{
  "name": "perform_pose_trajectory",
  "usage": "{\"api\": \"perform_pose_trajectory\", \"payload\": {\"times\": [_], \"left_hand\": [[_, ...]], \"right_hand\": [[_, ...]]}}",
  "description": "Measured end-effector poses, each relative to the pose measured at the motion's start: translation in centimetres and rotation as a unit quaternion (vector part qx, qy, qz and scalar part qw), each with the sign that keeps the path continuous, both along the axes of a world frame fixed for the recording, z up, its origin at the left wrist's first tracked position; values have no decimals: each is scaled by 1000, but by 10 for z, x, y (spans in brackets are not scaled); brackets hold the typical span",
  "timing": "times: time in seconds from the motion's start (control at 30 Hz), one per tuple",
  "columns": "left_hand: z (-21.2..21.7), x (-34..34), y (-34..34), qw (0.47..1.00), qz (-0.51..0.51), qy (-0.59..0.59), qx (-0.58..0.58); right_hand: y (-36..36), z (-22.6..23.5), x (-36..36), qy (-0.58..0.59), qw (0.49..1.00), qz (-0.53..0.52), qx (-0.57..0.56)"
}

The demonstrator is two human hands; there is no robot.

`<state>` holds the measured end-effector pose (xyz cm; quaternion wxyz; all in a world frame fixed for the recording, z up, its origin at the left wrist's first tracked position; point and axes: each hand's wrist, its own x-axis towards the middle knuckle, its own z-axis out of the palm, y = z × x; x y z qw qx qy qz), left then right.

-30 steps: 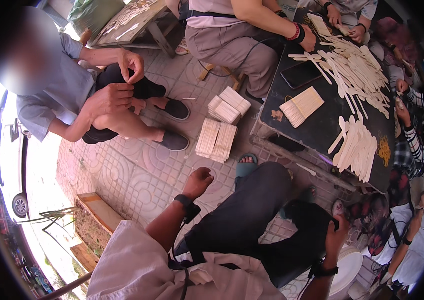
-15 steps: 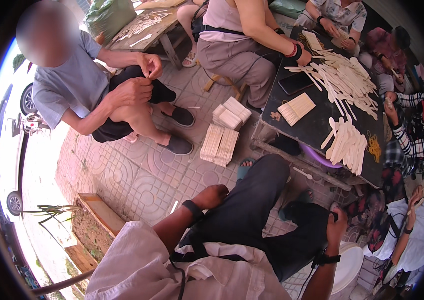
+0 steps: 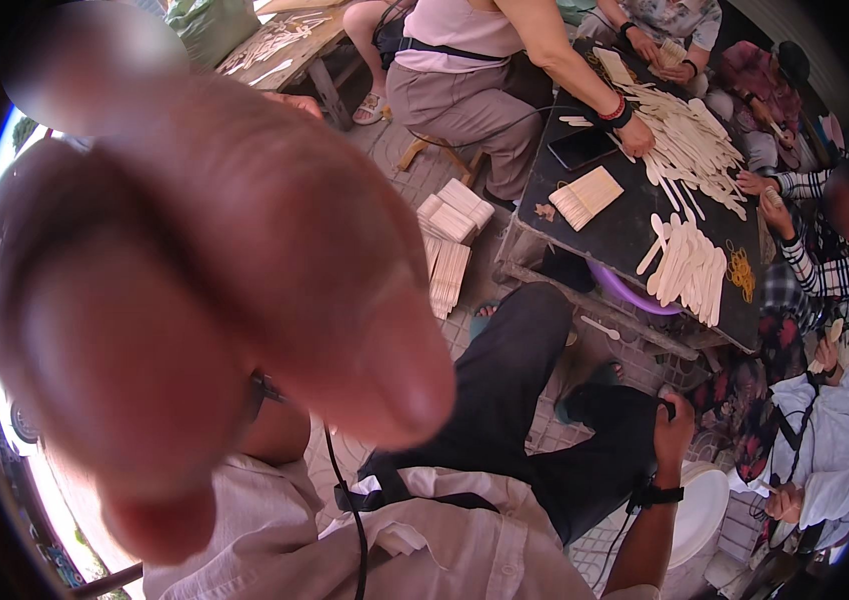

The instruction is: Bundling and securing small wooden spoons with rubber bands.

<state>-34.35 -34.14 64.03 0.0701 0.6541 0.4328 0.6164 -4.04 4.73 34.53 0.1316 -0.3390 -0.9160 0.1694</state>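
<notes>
My left hand looms very large and blurred at the left, close in front of the view. Its fingers look bent and drawn together, with nothing visible in them. It hides much of the person seated there. My right hand rests on my right knee, its fingers curled. A small dark thing shows at its fingers, too small to name. A dark band circles that wrist.
Flat wooden spoons lie heaped on a black-topped table with a phone, a bundle of sticks and yellow rubber bands. Bundles are stacked on the floor. Several people sit around; a white basin stands near my right arm.
My left hand has risen from my lap to close before the view. My right hand stays on the knee. A co-worker's arm has moved over the spoon heap.
</notes>
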Motion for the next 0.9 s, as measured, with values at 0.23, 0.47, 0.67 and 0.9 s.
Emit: {"api": "perform_pose_trajectory", "payload": {"times": [0.23, 0.47, 0.67, 0.9], "left_hand": [[16, -14, -1, 997, -25, 73, -20], [10, -11, -4, 997, 27, 69, -37], [-1, -7, -3, 995, 75, 35, -58], [-51, -11, -3, 982, 176, -63, -16]], "right_hand": [[-3, -6, -4, 37, 999, 11, 9], [-3, -4, -4, 24, 1000, -4, -1], [-4, -1, -5, -5, 1000, 0, 3], [-6, 0, -6, 14, 1000, -8, 0]]}}
